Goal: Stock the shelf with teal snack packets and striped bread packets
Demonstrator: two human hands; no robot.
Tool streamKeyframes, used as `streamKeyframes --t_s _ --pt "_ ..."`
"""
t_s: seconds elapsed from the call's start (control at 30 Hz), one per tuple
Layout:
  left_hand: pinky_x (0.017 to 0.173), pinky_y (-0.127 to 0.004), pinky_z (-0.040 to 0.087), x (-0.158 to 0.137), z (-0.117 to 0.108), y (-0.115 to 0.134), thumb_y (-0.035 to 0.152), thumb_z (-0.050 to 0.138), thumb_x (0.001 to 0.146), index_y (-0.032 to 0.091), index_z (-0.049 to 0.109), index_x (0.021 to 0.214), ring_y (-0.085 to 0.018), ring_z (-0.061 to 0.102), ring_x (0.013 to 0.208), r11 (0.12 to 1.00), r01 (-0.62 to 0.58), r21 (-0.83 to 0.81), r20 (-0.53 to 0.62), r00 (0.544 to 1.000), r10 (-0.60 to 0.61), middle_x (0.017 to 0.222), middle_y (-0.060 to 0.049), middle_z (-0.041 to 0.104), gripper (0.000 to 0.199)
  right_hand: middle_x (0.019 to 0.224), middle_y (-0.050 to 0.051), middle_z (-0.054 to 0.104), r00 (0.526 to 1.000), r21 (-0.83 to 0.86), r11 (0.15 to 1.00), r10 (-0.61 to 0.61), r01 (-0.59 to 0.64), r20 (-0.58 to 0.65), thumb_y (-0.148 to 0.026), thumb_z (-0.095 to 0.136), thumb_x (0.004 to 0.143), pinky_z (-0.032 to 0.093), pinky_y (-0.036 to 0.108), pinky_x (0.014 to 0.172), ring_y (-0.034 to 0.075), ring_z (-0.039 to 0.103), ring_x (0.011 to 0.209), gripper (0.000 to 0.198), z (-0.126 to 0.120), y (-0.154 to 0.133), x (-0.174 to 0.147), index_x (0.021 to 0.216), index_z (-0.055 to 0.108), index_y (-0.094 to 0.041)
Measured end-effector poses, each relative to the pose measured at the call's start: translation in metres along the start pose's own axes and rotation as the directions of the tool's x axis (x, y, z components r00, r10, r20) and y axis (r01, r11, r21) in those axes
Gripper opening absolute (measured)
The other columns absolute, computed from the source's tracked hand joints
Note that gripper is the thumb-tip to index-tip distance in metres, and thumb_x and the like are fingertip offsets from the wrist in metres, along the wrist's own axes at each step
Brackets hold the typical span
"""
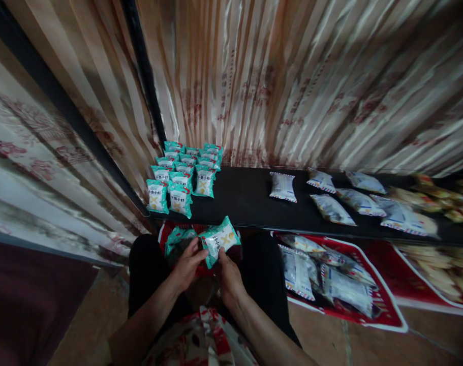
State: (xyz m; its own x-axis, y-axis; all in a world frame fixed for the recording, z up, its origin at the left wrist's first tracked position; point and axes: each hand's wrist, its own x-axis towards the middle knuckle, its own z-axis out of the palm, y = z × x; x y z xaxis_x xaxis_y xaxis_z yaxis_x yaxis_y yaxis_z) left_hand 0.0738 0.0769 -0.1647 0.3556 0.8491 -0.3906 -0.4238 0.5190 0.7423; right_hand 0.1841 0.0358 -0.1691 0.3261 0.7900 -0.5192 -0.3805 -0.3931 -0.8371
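A teal-and-white snack packet (224, 240) is held tilted between my two hands, above a red container (163, 236) between my knees. My left hand (189, 264) pinches the packet's left end, its fingers closed. Gripping its lower edge is my right hand (229, 274), thumb on the front. Another teal packet (178, 238) lies in the container, partly hidden by my left hand. On the black shelf (242, 195) just ahead, several matching teal packets (180, 198) stand in rows at the left end.
White packets with striped edges (283, 187) lie along the shelf's middle and right, with gold packets (433, 193) farther right. Below, a red box (391, 310) holds more white packets. A second red box (395, 279) holds pale items. Pleated curtains (231, 76) hang behind; a dark post (140, 56) stands left.
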Motion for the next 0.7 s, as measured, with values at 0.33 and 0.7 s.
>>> streamKeyframes --t_s 0.33,0.7 --pt "0.092 -0.033 0.045 0.02 -0.011 0.044 0.034 0.072 0.063 0.018 0.059 0.107 -0.024 0.057 0.111 0.918 -0.149 0.367 -0.11 0.973 0.202 0.116 -0.009 0.064 0.049 0.072 0.007 0.067 0.877 -0.173 0.958 0.281 -0.23 0.39 -0.056 0.068 0.067 0.045 0.022 0.05 0.014 0.061 0.061 0.044 -0.005 -0.039 -0.01 0.075 0.062 -0.014" --pt "0.081 -0.03 0.045 0.032 -0.006 0.091 0.035 0.066 0.066 0.017 0.062 0.095 -0.02 0.06 0.091 0.762 -0.192 0.618 0.146 0.981 0.129 0.093 -0.004 0.066 0.034 0.107 0.008 0.065 0.745 -0.542 0.511 -0.459 0.667 0.484 -0.038 0.066 0.073 0.045 0.039 0.09 0.025 0.057 0.102 0.038 -0.035 -0.071 0.049 0.109 0.065 -0.023"
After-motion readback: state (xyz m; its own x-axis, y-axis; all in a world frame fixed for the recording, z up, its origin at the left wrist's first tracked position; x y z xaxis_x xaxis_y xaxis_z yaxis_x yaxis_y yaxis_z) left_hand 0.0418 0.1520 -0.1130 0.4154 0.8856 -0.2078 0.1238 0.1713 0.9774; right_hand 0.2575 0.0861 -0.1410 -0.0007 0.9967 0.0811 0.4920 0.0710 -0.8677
